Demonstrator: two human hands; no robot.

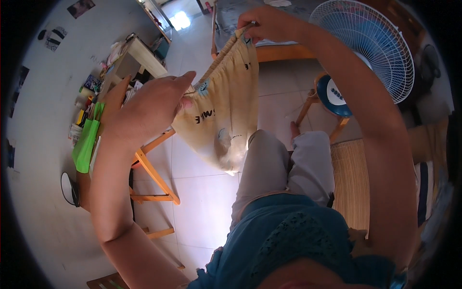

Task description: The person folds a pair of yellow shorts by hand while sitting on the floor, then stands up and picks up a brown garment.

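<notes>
A yellow printed cloth piece [227,104] with a gathered elastic edge hangs stretched between my two hands. It looks like shorts or a fabric cover; which one I cannot tell. My left hand [155,104] grips one end of the gathered edge, thumb on top, and hides part of it. Higher up and further away, my right hand [265,25] pinches the other end between thumb and fingers. The loose lower part of the cloth dangles above the tiled floor [198,195], close to my knee.
A white-caged electric fan [364,47] stands at the right beside a wooden stool [306,108]. To the left, a wooden desk [115,90] carries a green bag [87,141] and a round mirror [69,188]. A wood-framed bed [285,53] lies ahead. Beside my leg is a bamboo mat [350,180].
</notes>
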